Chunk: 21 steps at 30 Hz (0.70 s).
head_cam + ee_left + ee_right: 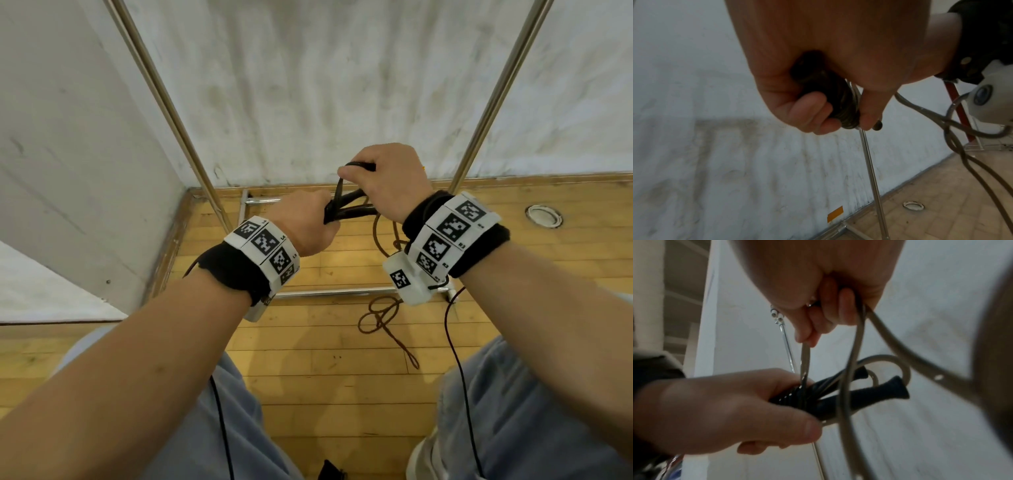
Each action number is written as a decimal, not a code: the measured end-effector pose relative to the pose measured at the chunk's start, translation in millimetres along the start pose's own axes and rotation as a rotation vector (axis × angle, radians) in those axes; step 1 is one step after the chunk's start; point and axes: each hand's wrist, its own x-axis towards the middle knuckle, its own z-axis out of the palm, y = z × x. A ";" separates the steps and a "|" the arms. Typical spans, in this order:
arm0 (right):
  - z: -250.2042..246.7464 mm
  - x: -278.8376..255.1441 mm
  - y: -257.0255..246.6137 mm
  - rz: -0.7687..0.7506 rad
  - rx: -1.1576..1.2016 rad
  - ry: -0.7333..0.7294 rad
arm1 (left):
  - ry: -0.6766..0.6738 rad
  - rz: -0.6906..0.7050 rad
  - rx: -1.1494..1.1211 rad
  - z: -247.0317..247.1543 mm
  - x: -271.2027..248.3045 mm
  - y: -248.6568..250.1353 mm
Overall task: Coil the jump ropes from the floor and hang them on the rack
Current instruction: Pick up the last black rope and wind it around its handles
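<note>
On my left, one rack pole (164,102) slants up along the wall. My left hand (305,226) is clenched round both black handles (869,395), which poke out toward the right. Next over, my right hand (383,181) sits just above, fingers (846,311) curled tight on loops of the black rope (855,353) that run down across the handles. Below it, a brown rope (383,315) lies tangled on the wood floor (308,359), crossing the rack's base bar (329,292). Far right, the other pole (503,89).
</note>
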 end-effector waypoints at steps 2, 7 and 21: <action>-4.1 4.3 6.2 0.062 0.031 0.003 | -0.014 0.047 -0.023 -2.0 -1.8 1.8; -13.8 10.0 21.5 0.180 0.210 -0.070 | 0.002 0.152 -0.151 -14.9 -4.4 2.4; 10.9 1.2 24.7 0.428 0.805 -0.373 | 0.290 0.213 -0.369 -30.3 -9.1 14.0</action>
